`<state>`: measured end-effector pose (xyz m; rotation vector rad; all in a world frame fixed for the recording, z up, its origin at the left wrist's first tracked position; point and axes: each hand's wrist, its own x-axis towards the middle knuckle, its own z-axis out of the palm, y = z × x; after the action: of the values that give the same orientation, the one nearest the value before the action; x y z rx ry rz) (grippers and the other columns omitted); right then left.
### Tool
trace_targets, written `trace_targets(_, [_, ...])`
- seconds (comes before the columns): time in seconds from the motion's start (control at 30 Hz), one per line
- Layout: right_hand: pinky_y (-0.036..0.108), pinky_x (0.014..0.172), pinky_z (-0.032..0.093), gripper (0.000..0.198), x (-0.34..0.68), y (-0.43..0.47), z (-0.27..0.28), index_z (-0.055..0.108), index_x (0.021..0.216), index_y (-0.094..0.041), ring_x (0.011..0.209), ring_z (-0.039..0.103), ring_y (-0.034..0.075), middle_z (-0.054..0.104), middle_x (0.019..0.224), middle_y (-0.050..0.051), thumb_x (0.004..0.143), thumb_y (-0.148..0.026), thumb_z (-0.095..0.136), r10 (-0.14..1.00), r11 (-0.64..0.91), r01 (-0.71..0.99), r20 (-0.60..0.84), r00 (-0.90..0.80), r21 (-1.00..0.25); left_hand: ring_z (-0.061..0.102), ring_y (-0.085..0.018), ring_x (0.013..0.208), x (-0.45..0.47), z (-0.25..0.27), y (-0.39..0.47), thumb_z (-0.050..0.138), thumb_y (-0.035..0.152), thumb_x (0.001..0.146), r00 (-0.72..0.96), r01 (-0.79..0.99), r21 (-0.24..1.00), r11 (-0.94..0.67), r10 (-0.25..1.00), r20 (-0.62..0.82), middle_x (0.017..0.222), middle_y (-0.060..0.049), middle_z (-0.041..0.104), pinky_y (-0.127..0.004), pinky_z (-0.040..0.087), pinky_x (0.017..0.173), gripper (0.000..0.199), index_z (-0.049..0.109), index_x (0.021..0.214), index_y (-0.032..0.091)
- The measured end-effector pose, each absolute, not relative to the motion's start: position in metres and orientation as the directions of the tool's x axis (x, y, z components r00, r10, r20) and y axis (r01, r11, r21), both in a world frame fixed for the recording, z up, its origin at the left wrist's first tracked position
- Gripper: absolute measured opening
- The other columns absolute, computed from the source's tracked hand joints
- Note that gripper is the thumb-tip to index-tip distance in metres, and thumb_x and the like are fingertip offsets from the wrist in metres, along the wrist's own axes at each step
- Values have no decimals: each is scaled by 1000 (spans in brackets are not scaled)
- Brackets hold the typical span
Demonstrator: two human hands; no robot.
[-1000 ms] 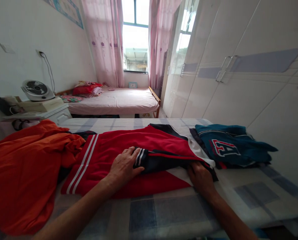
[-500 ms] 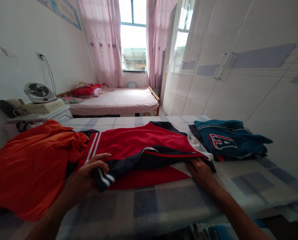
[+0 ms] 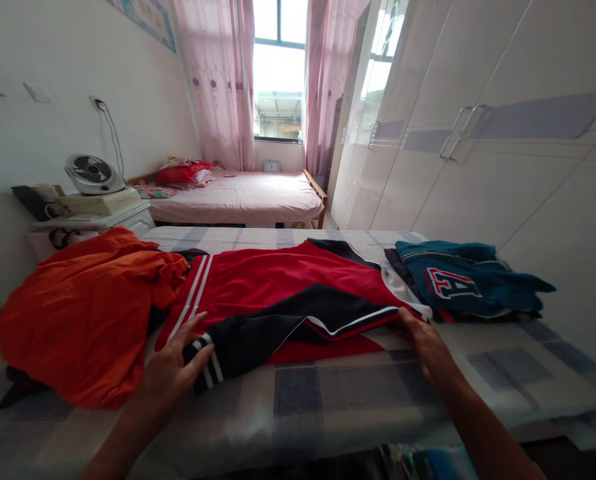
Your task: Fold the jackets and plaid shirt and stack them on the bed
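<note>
A red, black and white jacket point(image 3: 258, 275) lies spread on the bed in front of me, with a dark sleeve point(image 3: 263, 337) folded across its body. At the sleeve's white-striped cuff, my left hand point(image 3: 175, 363) holds the fabric between thumb and fingers. My right hand point(image 3: 431, 347) pinches the sleeve's other end by the white-edged shoulder; its fingertips are partly hidden. To the left, a crumpled orange garment point(image 3: 88, 313) is heaped beside the jacket's striped hem. Beyond my right hand sits a folded teal garment point(image 3: 453, 277) with a letter patch, on top of darker clothing.
The bed has a checked plastic-looking cover point(image 3: 298, 407). Past it stand a second bed point(image 3: 248, 197) with pink bedding and a small fan point(image 3: 94, 173) on a cabinet. White wardrobes point(image 3: 428, 173) line the right side.
The dark sleeve now lies straighter and flatter across the jacket, covering more of the red. My right hand has moved from beneath the sleeve's edge to its outer end. The camera view has shifted slightly.
</note>
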<state>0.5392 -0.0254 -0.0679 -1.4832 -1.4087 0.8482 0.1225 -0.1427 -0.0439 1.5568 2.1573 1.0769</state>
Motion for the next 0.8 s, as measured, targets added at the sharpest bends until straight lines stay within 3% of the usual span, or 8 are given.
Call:
trace_targets(0.1, [34, 70, 54, 37, 538, -18, -74, 72, 88, -17, 78, 68, 24, 72, 77, 7, 75, -48, 57, 983, -13, 332, 49, 179, -943, 65, -22, 87, 127, -17, -123, 59, 48, 76, -345, 532, 846, 44, 924, 168, 101, -4, 66, -30, 54, 71, 64, 49, 135, 24])
trace_targets(0.23, [35, 73, 55, 37, 544, -18, -79, 69, 100, -18, 82, 68, 23, 73, 88, 6, 73, -42, 58, 977, -7, 261, 50, 208, -965, 62, -19, 92, 121, 17, -101, 61, 36, 75, -448, 289, 943, -165, 847, 286, 106, 2, 65, -28, 53, 79, 66, 41, 138, 33])
trace_targets(0.3, [35, 77, 55, 36, 549, -20, -82, 68, 101, -18, 83, 68, 23, 73, 92, 6, 75, -41, 58, 983, 2, 253, 48, 176, -967, 62, -21, 95, 114, 15, -97, 59, 33, 74, -482, 312, 942, -123, 834, 268, 109, 0, 64, -31, 53, 79, 67, 41, 139, 32])
trace_targets(0.4, [36, 81, 53, 36, 553, -20, -86, 68, 96, -17, 86, 67, 23, 72, 94, 8, 78, -45, 58, 987, -8, 236, 29, 156, -972, 64, -26, 93, 103, -11, -96, 61, 36, 68, -483, 394, 915, 86, 867, 126, 105, -8, 65, -35, 55, 73, 71, 46, 136, 20])
trace_targets(0.47, [36, 79, 53, 39, 552, -19, -87, 69, 90, -15, 85, 67, 23, 72, 91, 9, 78, -51, 58, 983, -34, 230, 9, 185, -973, 65, -27, 93, 99, -30, -97, 65, 40, 65, -471, 395, 907, 143, 880, 66, 98, -9, 66, -34, 56, 73, 73, 50, 132, 15])
trace_targets(0.67, [32, 73, 51, 43, 537, -22, -81, 71, 85, -15, 76, 65, 22, 71, 79, 6, 71, -55, 63, 952, -58, 240, 19, 305, -969, 65, -19, 78, 103, -34, -93, 65, 40, 64, -488, 327, 944, 41, 863, 131, 93, -5, 64, -27, 54, 60, 71, 51, 130, 17])
trace_targets(0.8, [29, 73, 50, 42, 543, -33, -72, 73, 86, -17, 78, 65, 22, 71, 76, 3, 70, -54, 62, 970, -81, 354, 8, 242, -932, 64, -19, 78, 99, -32, -89, 61, 36, 67, -491, 347, 938, 9, 854, 173, 97, -5, 63, -26, 53, 60, 68, 49, 131, 18])
